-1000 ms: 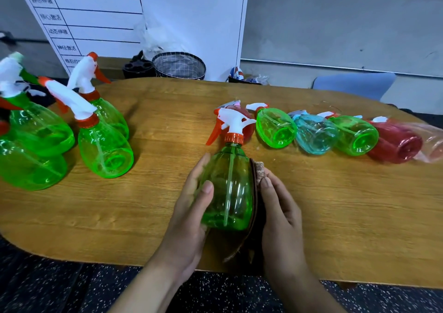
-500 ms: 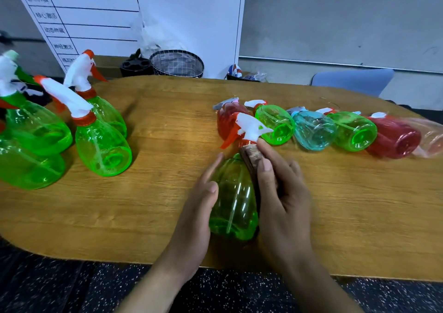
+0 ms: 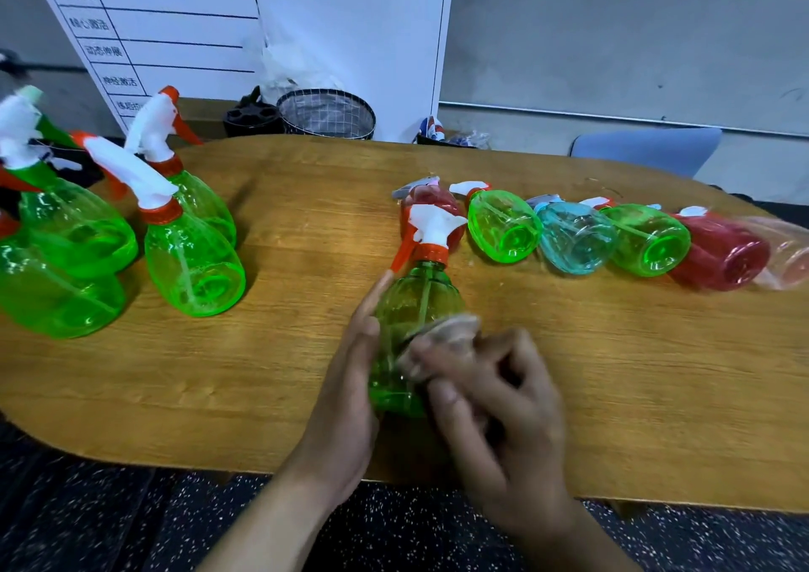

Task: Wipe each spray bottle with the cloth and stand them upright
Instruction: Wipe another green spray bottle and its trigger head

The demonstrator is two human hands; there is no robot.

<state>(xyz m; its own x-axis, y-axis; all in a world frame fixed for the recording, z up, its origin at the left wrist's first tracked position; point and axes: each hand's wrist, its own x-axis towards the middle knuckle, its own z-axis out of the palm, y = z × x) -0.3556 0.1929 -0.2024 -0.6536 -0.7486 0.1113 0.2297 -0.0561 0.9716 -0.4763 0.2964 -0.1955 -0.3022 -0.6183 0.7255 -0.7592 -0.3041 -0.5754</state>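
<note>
the right hand [image 3: 494, 401] is clenched around a bunched cloth [image 3: 446, 331] and presses it against the right flank of a green spray bottle [image 3: 411, 309]; motion blur prevents finer detail of the fingers. the left hand [image 3: 350, 401] lies with straight fingers flat along the bottle's left flank, steadying it, not curled round it. the bottle rests near the front edge of the wooden table [image 3: 613, 396], between the two hands, its long axis running away from the person: base toward the body, white and orange trigger head [image 3: 431, 230] pointing to the far side. judgement: wiping of this bottle is in progress; standing it up calls for tipping about the base, and both hands are equally near. to the left, a group of green bottles [image 3: 192, 265] appears already upright. to the right, a row of lying bottles [image 3: 578, 239], red, green, blue and pink, sits well apart from the hands, bases toward the camera, apparently not yet wiped.
</note>
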